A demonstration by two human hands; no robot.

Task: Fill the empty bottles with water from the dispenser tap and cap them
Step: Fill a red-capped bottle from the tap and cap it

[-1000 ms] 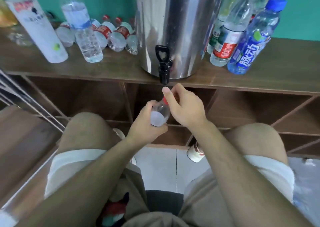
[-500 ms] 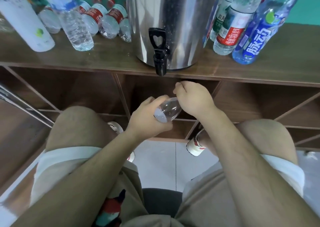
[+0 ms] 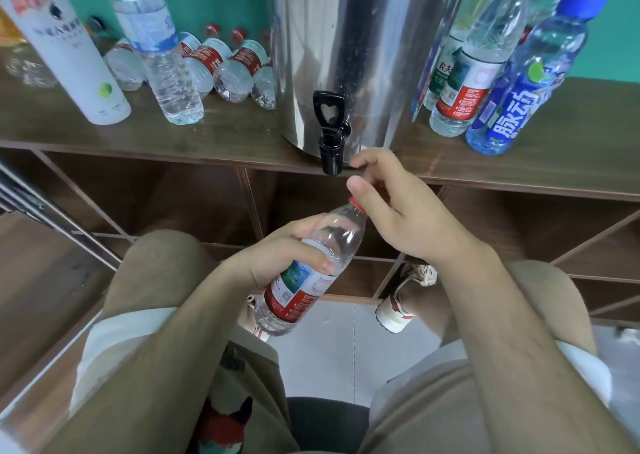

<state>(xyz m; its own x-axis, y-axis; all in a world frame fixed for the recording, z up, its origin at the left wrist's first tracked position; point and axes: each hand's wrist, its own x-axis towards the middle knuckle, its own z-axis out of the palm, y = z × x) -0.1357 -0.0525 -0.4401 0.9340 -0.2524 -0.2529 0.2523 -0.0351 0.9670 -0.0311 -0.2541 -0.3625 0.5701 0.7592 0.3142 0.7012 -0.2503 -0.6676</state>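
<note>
One bottle (image 3: 341, 242), two hands on it, just below the tap (image 3: 330, 157).
Your left hand (image 3: 277, 263) grips its middle; long axis runs 7 to 1 o'clock; your right hand (image 3: 398, 218), nearer the tap, pinches the red cap (image 3: 356, 206).

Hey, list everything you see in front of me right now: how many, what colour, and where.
dispenser: one, steel, centre of the wooden shelf.
tap: one, black, dispenser's front.
held bottle: one, clear, red-green label, tilted below the tap.
cap: one, red, on the held bottle.
tall bottle: one, white, shelf's left.
upright bottle: one, clear, blue label, beside the tall bottle.
lying bottles: several, clear, red labels, behind those.
right-side bottles: at least three, clear or blue, shelf's right.
shoe: one plainly seen, white and red, on the floor.
left hand: one, grips the held bottle.
right hand: one, pinches the cap.
</note>
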